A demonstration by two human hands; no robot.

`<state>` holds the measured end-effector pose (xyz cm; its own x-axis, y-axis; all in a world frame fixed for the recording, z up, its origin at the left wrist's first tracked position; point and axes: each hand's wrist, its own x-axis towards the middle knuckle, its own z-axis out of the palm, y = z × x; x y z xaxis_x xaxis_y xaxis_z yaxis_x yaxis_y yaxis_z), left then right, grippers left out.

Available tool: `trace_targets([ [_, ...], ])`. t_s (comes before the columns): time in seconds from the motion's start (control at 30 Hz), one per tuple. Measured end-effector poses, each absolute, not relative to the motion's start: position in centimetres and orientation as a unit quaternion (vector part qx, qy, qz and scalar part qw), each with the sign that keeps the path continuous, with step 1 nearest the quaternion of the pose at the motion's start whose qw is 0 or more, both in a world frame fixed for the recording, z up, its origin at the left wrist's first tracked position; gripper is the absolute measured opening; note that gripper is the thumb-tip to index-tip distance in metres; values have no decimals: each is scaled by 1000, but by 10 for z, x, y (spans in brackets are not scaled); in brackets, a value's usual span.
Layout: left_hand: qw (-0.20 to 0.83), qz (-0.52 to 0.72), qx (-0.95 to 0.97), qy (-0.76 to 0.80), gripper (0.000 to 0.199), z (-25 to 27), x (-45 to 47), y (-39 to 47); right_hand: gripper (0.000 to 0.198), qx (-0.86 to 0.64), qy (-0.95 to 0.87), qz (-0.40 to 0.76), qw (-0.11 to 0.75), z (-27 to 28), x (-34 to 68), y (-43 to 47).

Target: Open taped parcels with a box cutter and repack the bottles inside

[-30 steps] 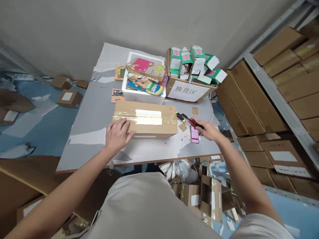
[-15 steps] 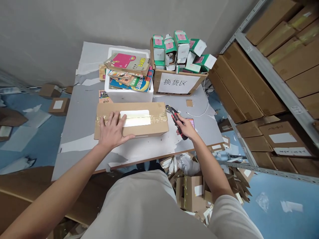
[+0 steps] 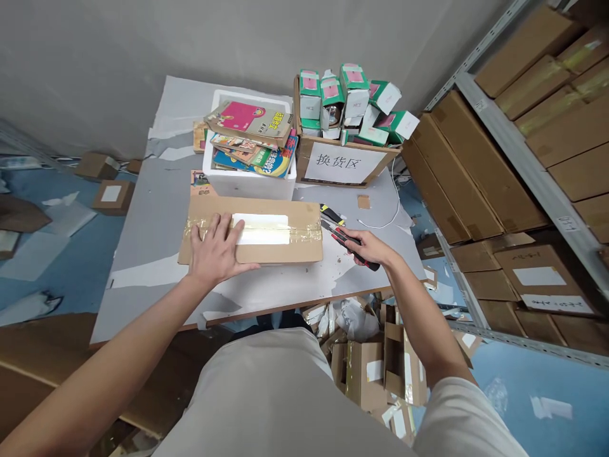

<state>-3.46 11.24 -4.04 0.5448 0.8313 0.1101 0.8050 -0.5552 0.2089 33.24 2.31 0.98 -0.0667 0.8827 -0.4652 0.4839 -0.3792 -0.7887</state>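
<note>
A long cardboard box [image 3: 280,252] lies across the table, its top seam covered with clear tape and a white label. My left hand [image 3: 216,251] rests flat on the left part of its top, fingers spread. In my right hand [image 3: 368,247] is a black and red utility knife [image 3: 349,241], gripped with its blade pointing left at the box's right end. Whether the blade touches the tape I cannot tell. A second cutter, yellow and black [image 3: 332,214], lies on the table just beyond the blade.
Behind the box stand a white foam bin [image 3: 254,186] of books and a carton [image 3: 301,162] of green-and-white boxes. A white cable [image 3: 380,225] trails on the table [image 3: 162,222]. Shelves [image 3: 514,133] of cartons rise at right; opened boxes [image 3: 368,368] litter the floor.
My right hand has swung slightly right and turned the knife flatter, its blade now pointing at the box's end. My left hand stays on the box. The view has shifted slightly.
</note>
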Motion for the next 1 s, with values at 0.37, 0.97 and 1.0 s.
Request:
trace_targets([
  [0.37,62,47,874,479,105,-36,-24,121,47,-631,-491,554,233,5,326,10],
  [0.97,61,62,859,505,99,-28,-16,129,55,-641,-481,503,325,-17,289,-35],
  [1.0,63,65,860,502,100,-27,-17,129,56,-636,-483,508,323,-21,291,-41],
])
